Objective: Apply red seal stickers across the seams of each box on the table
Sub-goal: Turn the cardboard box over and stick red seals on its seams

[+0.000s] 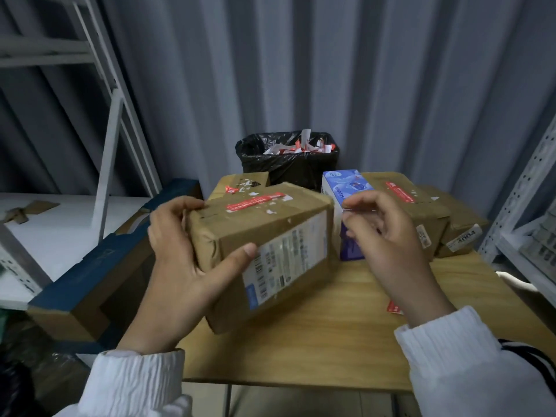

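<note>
My left hand (180, 266) grips a brown cardboard box (264, 251), tilted up off the wooden table (331, 335). A red seal sticker (255, 201) lies across its top seam, and a white shipping label covers its near side. My right hand (382, 236) hovers just right of the box with fingers curled and pinched together; whether they hold anything I cannot tell. Behind it stand a blue-and-white box (343, 188) and another brown box (421, 206) with a red sticker (400, 191). A loose red sticker (394, 308) lies on the table by my right wrist.
A black-lined bin (288, 158) with peeled backing strips stands behind the table. More brown boxes sit at the far left (240, 183) and far right (463, 230). An open blue-edged carton (99, 281) lies on the floor to the left. Metal shelving (523, 206) flanks the right.
</note>
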